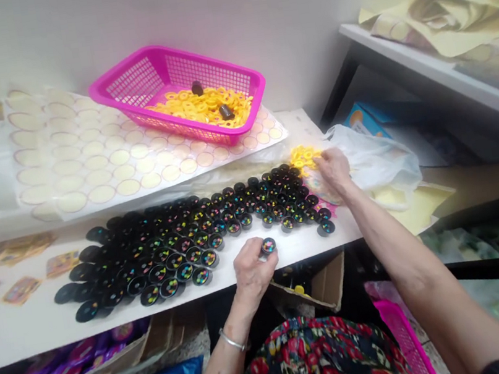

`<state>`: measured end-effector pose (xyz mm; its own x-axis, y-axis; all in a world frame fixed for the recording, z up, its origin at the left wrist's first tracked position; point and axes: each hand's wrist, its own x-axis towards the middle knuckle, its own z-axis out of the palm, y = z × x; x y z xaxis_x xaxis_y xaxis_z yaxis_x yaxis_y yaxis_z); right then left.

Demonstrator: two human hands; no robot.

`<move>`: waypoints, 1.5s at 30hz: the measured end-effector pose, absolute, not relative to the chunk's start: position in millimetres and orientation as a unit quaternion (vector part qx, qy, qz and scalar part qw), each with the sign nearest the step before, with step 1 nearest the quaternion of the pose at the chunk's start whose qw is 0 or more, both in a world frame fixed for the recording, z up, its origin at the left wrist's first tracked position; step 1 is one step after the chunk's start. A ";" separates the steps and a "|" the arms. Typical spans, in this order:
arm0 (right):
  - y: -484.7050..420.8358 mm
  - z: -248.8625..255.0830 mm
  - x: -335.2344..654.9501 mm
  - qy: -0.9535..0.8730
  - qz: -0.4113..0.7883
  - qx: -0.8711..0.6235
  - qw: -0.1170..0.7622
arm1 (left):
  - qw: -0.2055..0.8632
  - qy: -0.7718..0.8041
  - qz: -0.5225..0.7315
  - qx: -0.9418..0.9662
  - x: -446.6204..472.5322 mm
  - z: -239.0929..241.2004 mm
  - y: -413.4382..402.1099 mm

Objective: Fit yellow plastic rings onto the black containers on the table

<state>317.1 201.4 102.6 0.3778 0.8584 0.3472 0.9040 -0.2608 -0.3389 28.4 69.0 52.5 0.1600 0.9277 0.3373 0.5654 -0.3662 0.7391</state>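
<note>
My left hand is closed round a small black tube with coloured beads showing in its open top, held at the table's front edge. My right hand reaches to the far right of the table, fingers bent over a small pile of yellow rings beside a clear plastic bag; whether it grips a ring I cannot tell. Between the hands stands a wide block of several black tubes, upright, with beads inside.
A pink basket of yellow rings and two black tubes sits on sheets of round stickers at the back. Picture labels lie at the left. Cardboard boxes and another pink basket stand below the table. A shelf rises at right.
</note>
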 end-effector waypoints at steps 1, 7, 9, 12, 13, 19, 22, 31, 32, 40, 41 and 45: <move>201.8 102.9 316.2 -0.570 -0.041 -0.785 0.237 | 0.230 0.515 0.395 0.725 28.2 52.9 68.8; 203.6 109.8 310.4 -0.586 -0.038 -0.789 0.182 | 0.232 0.513 0.403 0.721 28.0 54.2 69.3; 202.0 111.1 311.5 -0.585 -0.048 -0.787 0.192 | 0.235 0.513 0.407 0.718 28.7 54.3 69.1; 198.7 109.8 314.5 -0.581 -0.067 -0.785 0.203 | 0.243 0.515 0.406 0.714 29.5 53.8 68.2; 197.9 108.9 315.2 -0.583 -0.068 -0.784 0.202 | 0.244 0.517 0.406 0.713 29.7 53.5 67.9; 196.9 111.9 319.4 -0.594 -0.087 -0.772 0.209 | 0.250 0.519 0.407 0.709 29.2 53.3 67.2; 190.3 124.4 315.9 -0.578 -0.161 -0.756 0.262 | 0.252 0.518 0.412 0.706 29.3 53.4 67.6; 86.7 119.9 202.7 -0.803 -0.084 -0.472 0.354 | 0.295 0.511 0.416 0.692 29.7 55.0 68.1; 76.5 111.9 191.2 -0.810 -0.089 -0.462 0.350 | 0.305 0.507 0.418 0.690 28.6 55.1 67.9; 49.9 89.2 166.7 -0.813 -0.189 -0.421 0.355 | 0.545 0.515 0.551 0.366 18.7 80.6 54.8; 47.9 90.9 166.1 -0.820 -0.179 -0.415 0.352 | 0.579 0.505 0.551 0.325 19.2 86.8 54.1; 38.8 97.2 162.9 -0.832 -0.066 -0.434 0.340 | 0.671 0.471 0.504 0.270 22.6 103.2 57.0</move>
